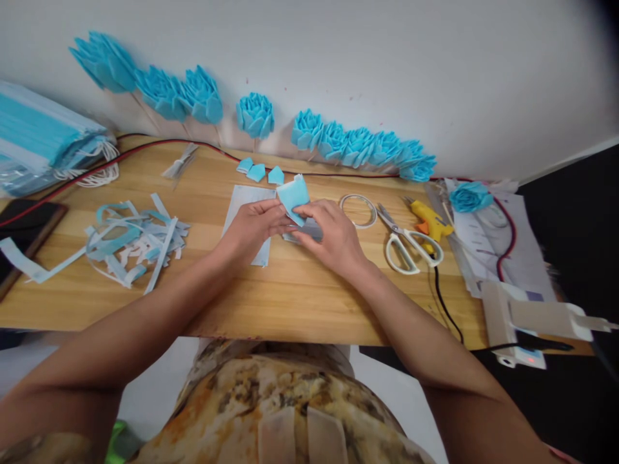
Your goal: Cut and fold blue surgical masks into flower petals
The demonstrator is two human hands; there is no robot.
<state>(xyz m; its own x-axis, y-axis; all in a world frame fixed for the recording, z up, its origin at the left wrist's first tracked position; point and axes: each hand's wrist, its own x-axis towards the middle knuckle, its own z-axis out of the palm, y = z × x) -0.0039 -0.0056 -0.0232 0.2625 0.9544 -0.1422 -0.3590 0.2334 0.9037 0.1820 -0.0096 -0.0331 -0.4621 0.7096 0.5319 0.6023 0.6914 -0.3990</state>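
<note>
Between my two hands is a folded piece of blue mask fabric [293, 194], held above the table with a pale edge at its top. My left hand [254, 225] pinches its left side. My right hand [331, 235] grips it from the right, thumb and fingers on its lower edge. Under my left hand lies a pale flat sheet [242, 203]; another greyish piece [309, 229] shows partly beneath my right hand. Just behind the held piece sit several small cut blue petals [256, 172].
Blue fabric flowers [360, 145] line the wall. Right of my hands are a tape roll [358, 211], scissors [403, 238] and a yellow glue gun [429, 222]. Fabric scraps [135, 241] and bagged masks [43, 138] lie left. A red-black cable [193, 142] runs along the back.
</note>
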